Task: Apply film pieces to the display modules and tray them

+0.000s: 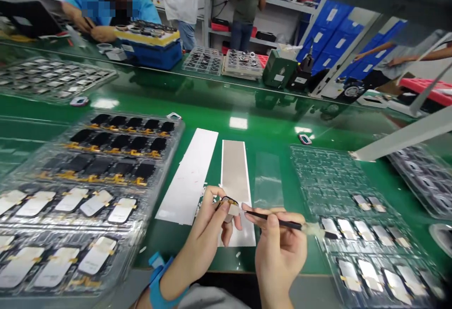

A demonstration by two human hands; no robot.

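My left hand (pixel 208 224) pinches a small screen module (pixel 230 202) with a dark rim and an orange flex cable, above the strips on the green table. My right hand (pixel 280 248) grips a slim black tool (pixel 273 218) with a pale, see-through part near its rear end. Its thin front tip meets or nearly touches the module's edge; contact cannot be made out. Beneath the hands lies a grey-brown strip with white edges (pixel 235 163). A white sheet (pixel 192 172) lies to its left and a clear film (pixel 268 177) to its right.
On the left, a clear tray (pixel 141 226) holds rows of screen modules. Another clear tray (pixel 300 168) with several silver-backed modules stands on the right. A slanted white post (pixel 399 132) rises behind it. Across the bench, a person in blue (pixel 144 10) sits near a blue box (pixel 155 55).
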